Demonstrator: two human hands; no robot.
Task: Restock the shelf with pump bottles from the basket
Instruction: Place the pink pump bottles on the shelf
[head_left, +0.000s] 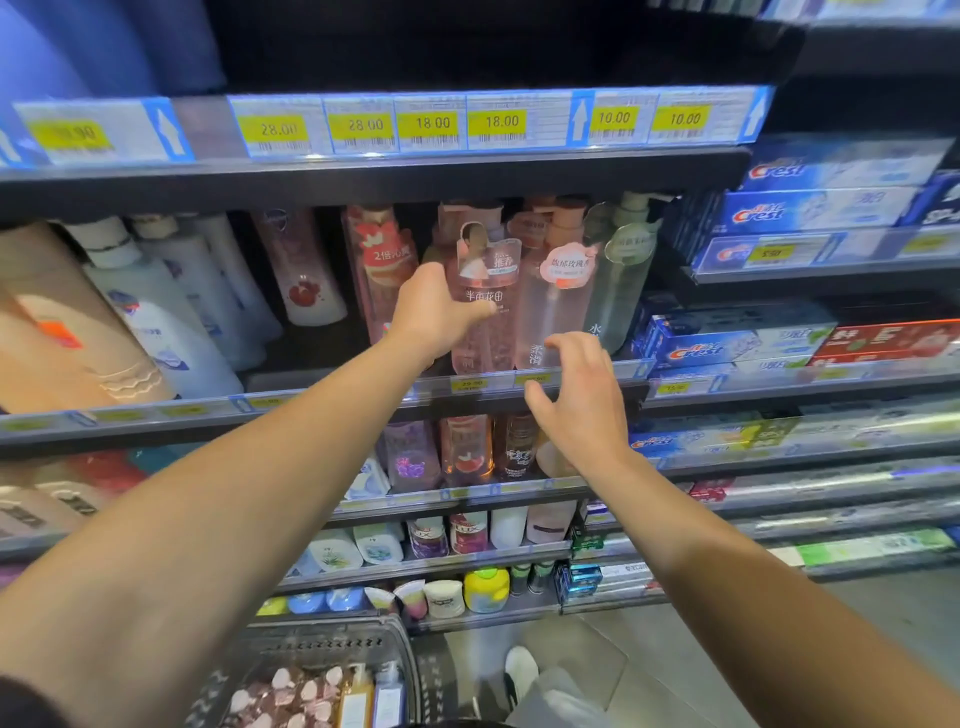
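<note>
Left hand (436, 312) wraps the upright pink pump bottle (485, 296) at the shelf's front edge (519, 384); right hand (582, 400) hovers spread just below, holding nothing.

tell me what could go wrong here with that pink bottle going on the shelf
1. The left hand grips the pink pump bottle by one side only, at the shelf's front edge; it could tip forward.
2. The paler pink bottle stands tight beside it, so a nudge might knock it over.
3. The right hand hovers open below, holding nothing, so it may not catch a fall.
</note>
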